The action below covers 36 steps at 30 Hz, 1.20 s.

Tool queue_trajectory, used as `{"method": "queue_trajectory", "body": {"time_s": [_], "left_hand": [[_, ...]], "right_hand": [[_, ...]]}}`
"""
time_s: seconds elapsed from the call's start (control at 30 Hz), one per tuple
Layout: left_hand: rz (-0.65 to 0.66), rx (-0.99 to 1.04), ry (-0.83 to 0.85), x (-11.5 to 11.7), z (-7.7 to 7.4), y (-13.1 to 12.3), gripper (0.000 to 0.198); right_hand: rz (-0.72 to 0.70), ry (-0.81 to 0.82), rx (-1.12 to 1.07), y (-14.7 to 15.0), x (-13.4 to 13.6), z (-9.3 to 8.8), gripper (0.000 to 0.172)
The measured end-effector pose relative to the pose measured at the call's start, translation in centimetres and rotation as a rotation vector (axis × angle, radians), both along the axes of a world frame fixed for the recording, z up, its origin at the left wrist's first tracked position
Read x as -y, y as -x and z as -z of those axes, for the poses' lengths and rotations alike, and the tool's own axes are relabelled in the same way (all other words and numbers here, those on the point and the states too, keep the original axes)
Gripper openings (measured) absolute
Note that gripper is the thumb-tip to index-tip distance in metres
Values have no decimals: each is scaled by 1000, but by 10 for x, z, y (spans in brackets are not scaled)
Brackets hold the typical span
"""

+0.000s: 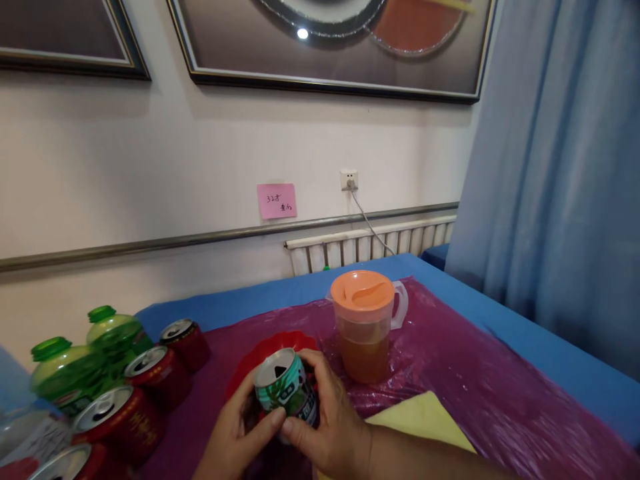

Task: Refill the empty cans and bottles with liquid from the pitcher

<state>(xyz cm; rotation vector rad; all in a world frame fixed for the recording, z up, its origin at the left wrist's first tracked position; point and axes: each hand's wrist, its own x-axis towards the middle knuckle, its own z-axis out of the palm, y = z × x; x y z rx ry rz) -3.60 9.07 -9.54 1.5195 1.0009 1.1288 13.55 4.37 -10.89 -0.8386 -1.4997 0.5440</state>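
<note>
1. Your left hand point(235, 425) and right hand point(334, 411) clasp opposite sides of the green can point(289, 393) at lower centre, probably to keep it steady, mouth-up.
2. The can's top shows a dark opening point(281, 371); its contents can't be told.
3. The red dish point(295, 339) sits partly behind it on the counter point(525, 341).
4. Right of centre, the lidded jug point(364, 329) holds amber liquid point(364, 362).
5. At lower left, 4 red cans point(134, 430) and 2 green bottles point(120, 339) stand grouped, likely leaving your hands room.

Four red cans point(137, 427) are showing here, plus one green can point(295, 395), and that makes five! Two green bottles point(70, 375), one pitcher point(364, 353), one red dish point(253, 357), one yellow sheet point(431, 419), and up on the wall point(225, 153) it's two framed pictures point(325, 57), one pink note point(277, 201), one socket point(349, 177)!
</note>
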Motion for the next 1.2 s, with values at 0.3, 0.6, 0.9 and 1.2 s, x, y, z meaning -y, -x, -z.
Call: {"method": "queue_trajectory", "body": {"time_s": [0.3, 0.6, 0.9, 1.2], "left_hand": [[-232, -33, -86, -4, -18, -4, 73], [-263, -13, -105, -4, -18, -8, 73], [-293, -7, -133, -8, -12, -9, 73], [-325, -44, -175, -11, -10, -7, 68]], "right_hand": [[140, -97, 205, -7, 26, -20, 55], [509, 441, 651, -142, 90, 21, 23], [587, 520, 674, -149, 112, 53, 13], [616, 590, 541, -196, 110, 33, 29]]}}
